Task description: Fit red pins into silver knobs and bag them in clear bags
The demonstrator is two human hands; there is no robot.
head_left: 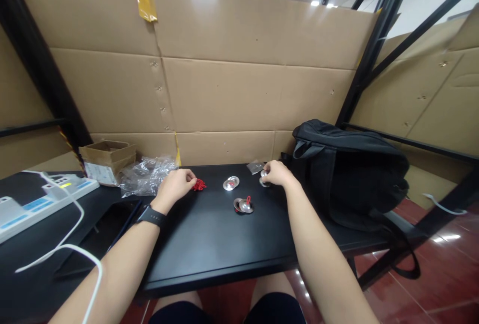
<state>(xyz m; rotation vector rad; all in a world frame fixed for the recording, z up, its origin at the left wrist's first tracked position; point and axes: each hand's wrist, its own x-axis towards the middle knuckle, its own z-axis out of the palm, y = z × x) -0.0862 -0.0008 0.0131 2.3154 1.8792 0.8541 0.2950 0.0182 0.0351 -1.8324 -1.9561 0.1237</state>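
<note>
Right disc [264, 182]: shiny metal, on far right part of bench [217, 249], half hidden under right hand [276, 172]. With fingers bent over the rim there; firm grip or light touch, cannot tell. Best taken by the edge, thumb set opposite, then lifted straight up without scraping. Likely slippery and thin, so avoid pinching with only the very tips.

Red cord [200, 184]: bunched on the left side, right at the fingertips of left hand [178, 184]. With fingers drawn together there; cord pinched or merely touched, cannot tell. Better to find a loose end first and draw it out gently; avoid tugging the whole bunch, likely to tangle.

Between the hands: far pair [227, 185], overlapping, and near pair [246, 208], also overlapping, with a red loop [248, 199] sticking up. Steer wrists clear of both.

Farther out: small bag [255, 166] just far-left of right disc, easy to brush. To the right, backpack [348, 174], near the right forearm. To the left, wrap [145, 176], box [108, 158], power strip [56, 200]. White cable [98, 276] across the left forearm; watch for snagging.
</note>
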